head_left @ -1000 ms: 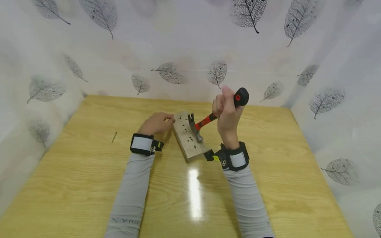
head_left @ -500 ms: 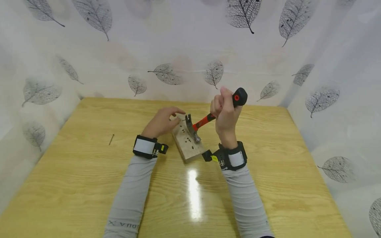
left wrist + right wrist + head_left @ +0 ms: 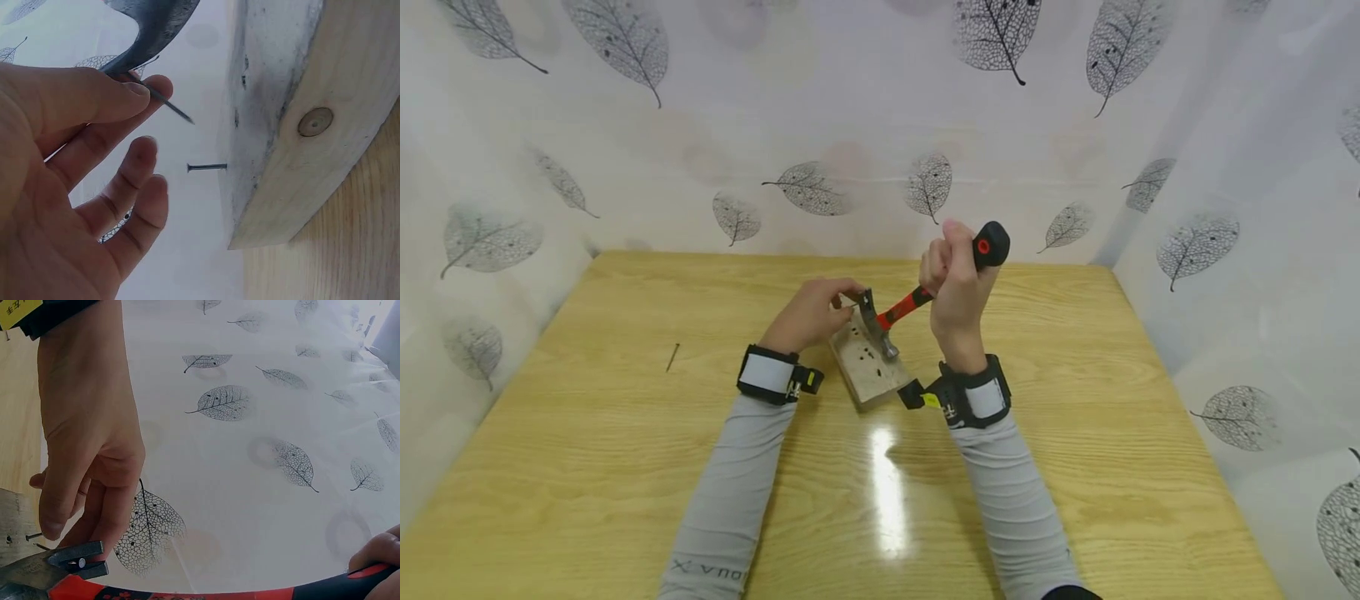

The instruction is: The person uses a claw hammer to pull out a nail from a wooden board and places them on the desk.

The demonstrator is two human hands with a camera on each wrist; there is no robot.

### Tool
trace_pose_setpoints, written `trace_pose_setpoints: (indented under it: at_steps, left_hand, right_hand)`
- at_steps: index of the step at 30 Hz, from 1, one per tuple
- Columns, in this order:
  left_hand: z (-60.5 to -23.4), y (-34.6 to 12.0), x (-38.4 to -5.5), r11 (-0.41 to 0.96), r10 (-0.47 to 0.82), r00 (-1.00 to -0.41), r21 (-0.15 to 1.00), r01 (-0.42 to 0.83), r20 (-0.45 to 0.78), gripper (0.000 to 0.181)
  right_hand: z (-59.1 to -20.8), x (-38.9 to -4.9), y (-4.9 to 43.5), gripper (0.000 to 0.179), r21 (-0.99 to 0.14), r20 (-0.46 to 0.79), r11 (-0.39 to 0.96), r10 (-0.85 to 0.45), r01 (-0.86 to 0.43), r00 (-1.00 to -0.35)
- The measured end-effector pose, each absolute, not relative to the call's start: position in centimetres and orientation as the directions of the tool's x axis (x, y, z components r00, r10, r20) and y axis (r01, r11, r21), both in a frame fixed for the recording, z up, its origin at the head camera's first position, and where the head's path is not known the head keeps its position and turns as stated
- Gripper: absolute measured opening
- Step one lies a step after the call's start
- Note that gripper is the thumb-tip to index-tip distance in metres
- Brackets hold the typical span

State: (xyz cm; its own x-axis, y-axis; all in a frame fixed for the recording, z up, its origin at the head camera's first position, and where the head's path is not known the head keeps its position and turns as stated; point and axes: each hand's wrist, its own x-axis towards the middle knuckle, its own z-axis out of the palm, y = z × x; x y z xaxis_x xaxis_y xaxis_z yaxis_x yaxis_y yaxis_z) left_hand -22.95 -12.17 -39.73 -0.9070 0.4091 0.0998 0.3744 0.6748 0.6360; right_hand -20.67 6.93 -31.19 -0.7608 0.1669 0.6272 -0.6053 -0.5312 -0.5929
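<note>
The left hand (image 3: 808, 317) pinches a nail (image 3: 170, 107) between thumb and forefinger at the claw of a claw hammer (image 3: 901, 312), whose handle the right hand (image 3: 958, 287) grips, fingers wrapped round. The hammer's head is over a wooden block (image 3: 880, 382) on the worktop (image 3: 1150, 500); a second nail (image 3: 207, 167) juts from the block.

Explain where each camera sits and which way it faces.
Head: worn there, looking forward and down at left hand, right hand, sleeves and claw hammer.
Left wrist: worn there, facing the left hand, which pinches a nail.
Right wrist: worn there, facing the left hand; right hand shows partly.
Head and right wrist share both hands and the claw hammer.
</note>
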Motion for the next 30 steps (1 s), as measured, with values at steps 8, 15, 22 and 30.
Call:
trace_pose_setpoints:
  at_steps: [8, 15, 22, 30]
  left_hand:
    - [-39.86, -12.42, -22.92, 0.703, 0.376, -0.914, 0.596, 0.387, 0.15, 0.032]
    - [-39.35, -12.59, -22.98, 0.72, 0.355, -0.901, 0.542, 0.434, 0.25, 0.025]
    - [-39.53, -12.57, -23.08, 0.776, 0.334, -0.907, 0.471, 0.419, 0.256, 0.019]
    - [-39.89, -12.11, -23.19, 0.769, 0.299, -0.918, 0.504, 0.393, 0.26, 0.016]
  right_hand:
    - [-31.26, -20.48, 6.72, 0.044, -0.597, 0.626, -0.55, 0.135, -0.584, -0.768]
    - [-31.16, -20.54, 6.79, 0.045, -0.597, 0.638, -0.564, 0.096, -0.57, -0.764]
    - [-31.26, -20.64, 7.07, 0.046, -0.612, 0.618, -0.57, 0.087, -0.548, -0.781]
    - [-31.15, -20.76, 7.32, 0.047, -0.622, 0.608, -0.558, 0.098, -0.55, -0.788]
